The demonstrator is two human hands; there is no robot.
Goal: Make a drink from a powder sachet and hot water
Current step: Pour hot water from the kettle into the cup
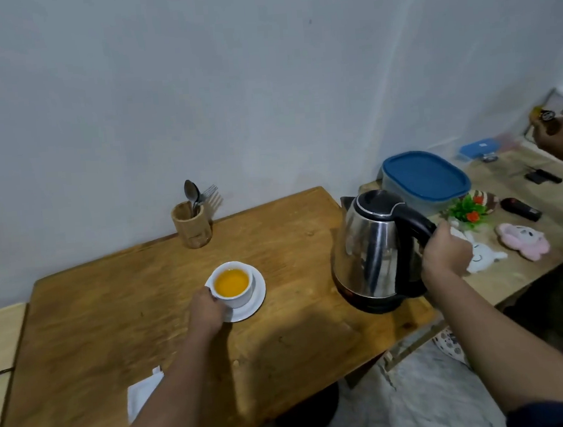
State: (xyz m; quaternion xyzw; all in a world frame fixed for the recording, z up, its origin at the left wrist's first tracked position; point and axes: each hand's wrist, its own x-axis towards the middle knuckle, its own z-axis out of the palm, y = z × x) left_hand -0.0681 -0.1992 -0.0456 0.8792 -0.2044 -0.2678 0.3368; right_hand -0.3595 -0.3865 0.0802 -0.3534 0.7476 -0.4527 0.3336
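We see the left hand [206,308] reaching in from the bottom of the view, its fingers curled against the near left side of a white cup [243,297] and holding it; the cup's handle is hidden behind the hand. The cup is filled with an orange drink [231,282] and sits on a white saucer [256,299] near the middle of a wooden desk [112,311]. The right hand [447,256] is wrapped around the black handle of a steel kettle [370,246], which stands upright over its black base [378,305] near the desk's right edge; we cannot tell whether it rests on the base or is lifted just clear of it. Close to us on the desk, partly hidden under the left forearm, lies a flat white packet [141,393]. At the back of the desk, against the pale wall, a wooden holder [192,227] carries a spoon [191,190] and a fork [209,192]. To the right stands a lighter desk [520,275] with a blue-lidded container [425,176] behind the kettle, a small plant [467,210] with orange flowers, a white soft toy [485,256] and a pink soft toy [523,239]. At the far right edge another person's hand [560,139] holds a small object too blurred to make out.
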